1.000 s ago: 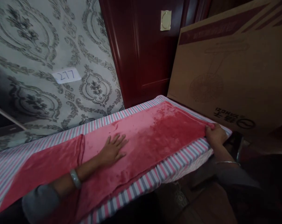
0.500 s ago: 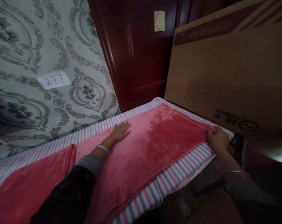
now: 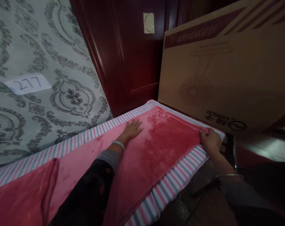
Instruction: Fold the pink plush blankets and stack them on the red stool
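Note:
A pinkish-red plush cloth point(image 3: 161, 147) lies spread over a board with a striped cover point(image 3: 180, 171) in pink, white and grey. My left hand point(image 3: 133, 129) rests flat on the cloth near its far edge, fingers spread. At the right end, my right hand point(image 3: 210, 140) pinches the cloth's near corner between thumb and fingers. On the left, a folded part of red plush fabric point(image 3: 22, 194) lies over the lighter pink surface; I cannot tell whether it is the same piece.
Patterned wallpaper with a paper label point(image 3: 28, 84) reading 277 borders the far left side. Behind the board stand a dark red door panel point(image 3: 135, 56) and a large cardboard box point(image 3: 227, 81) with a fan drawing. A dark metal frame point(image 3: 230, 150) shows beyond my right hand.
My left hand has slid rightward across the cloth, toward the darker red patch. My right hand keeps its hold on the corner. The whole view has shifted, so the wall and box appear farther left.

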Demonstrator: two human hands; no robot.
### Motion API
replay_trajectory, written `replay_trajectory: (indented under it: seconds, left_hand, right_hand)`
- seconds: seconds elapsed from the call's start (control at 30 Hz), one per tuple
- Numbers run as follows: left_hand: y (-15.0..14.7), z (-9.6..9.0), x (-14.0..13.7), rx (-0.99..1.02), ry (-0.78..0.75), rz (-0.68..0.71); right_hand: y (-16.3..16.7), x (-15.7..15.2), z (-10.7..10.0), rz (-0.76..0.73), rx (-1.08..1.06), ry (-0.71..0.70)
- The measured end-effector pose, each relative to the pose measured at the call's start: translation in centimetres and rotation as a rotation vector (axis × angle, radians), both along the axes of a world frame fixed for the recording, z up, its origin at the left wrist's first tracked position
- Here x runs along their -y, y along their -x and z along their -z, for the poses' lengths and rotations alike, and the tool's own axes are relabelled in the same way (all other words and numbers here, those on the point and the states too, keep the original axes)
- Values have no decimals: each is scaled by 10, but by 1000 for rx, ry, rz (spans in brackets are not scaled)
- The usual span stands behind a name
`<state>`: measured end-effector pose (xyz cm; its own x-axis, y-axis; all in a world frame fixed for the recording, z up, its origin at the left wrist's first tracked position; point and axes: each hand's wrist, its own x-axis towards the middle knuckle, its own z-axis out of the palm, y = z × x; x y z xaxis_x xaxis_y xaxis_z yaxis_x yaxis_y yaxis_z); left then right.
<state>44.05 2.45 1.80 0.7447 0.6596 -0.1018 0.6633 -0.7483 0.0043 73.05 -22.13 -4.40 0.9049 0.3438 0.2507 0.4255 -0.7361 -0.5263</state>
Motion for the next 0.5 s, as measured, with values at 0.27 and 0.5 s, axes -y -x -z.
replay_trajectory:
  seconds: [0.27,0.5]
  left_hand:
    - [114,-14,-4,40,-54,-90]
    - [223,8,26,39,-56,-2]
  right_hand:
    - [0,3,-1,-5,-3,-43]
    - [3,7,-2,0,10,-44]
